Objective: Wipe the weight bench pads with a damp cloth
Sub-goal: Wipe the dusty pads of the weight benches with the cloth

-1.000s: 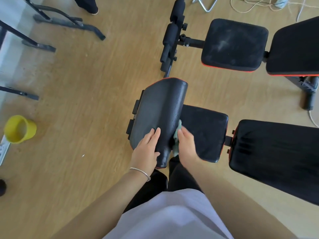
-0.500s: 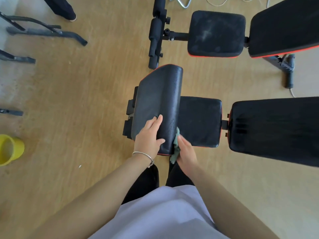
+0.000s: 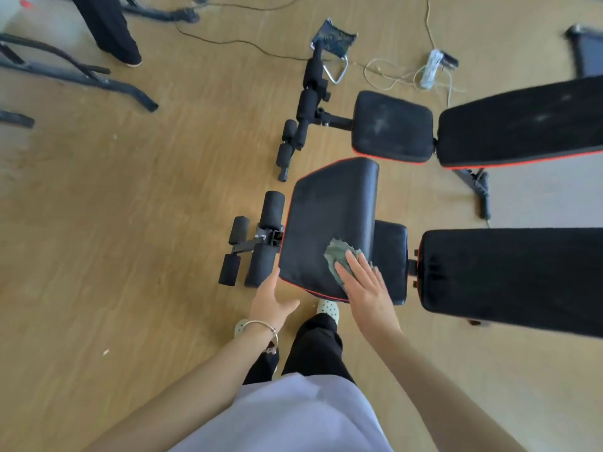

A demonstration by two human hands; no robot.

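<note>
Squarely in the head view, the nearer weight bench runs with its long axis from 9 o'clock to 3 o'clock: foam rollers [image 3: 261, 243] at the 9 o'clock end, then a raised black pad [image 3: 326, 223] with red piping, a small seat pad [image 3: 391, 256], and the long backrest pad [image 3: 509, 275] reaching out past the 3 o'clock edge. The raised pad lies crosswise to that line, its own long axis going from 6 o'clock toward 12 o'clock and leaning slightly to 1 o'clock.

The cloth [image 3: 339, 256], grey-green and crumpled, lies on the near right part of the raised pad, just right of frame centre. The right hand [image 3: 365, 288] rests flat on it, fingers straight and slightly spread, pointing toward 11 o'clock; the cloth bunches out beyond the fingertips.

The left hand [image 3: 270, 298], a bracelet [image 3: 261, 325] at its wrist, is at the pad's near left corner, fingers straight and together, thumb stuck out toward 3 o'clock. Whether the fingertips touch the pad I cannot tell.

At 1 o'clock a second bench [image 3: 391, 125] lies parallel to the first, its pads dusty. A power strip [image 3: 430, 68] with loose cords sits on the wooden floor [image 3: 130, 223] beyond it, and another person's trouser leg [image 3: 107, 31] stands at 11 o'clock.
</note>
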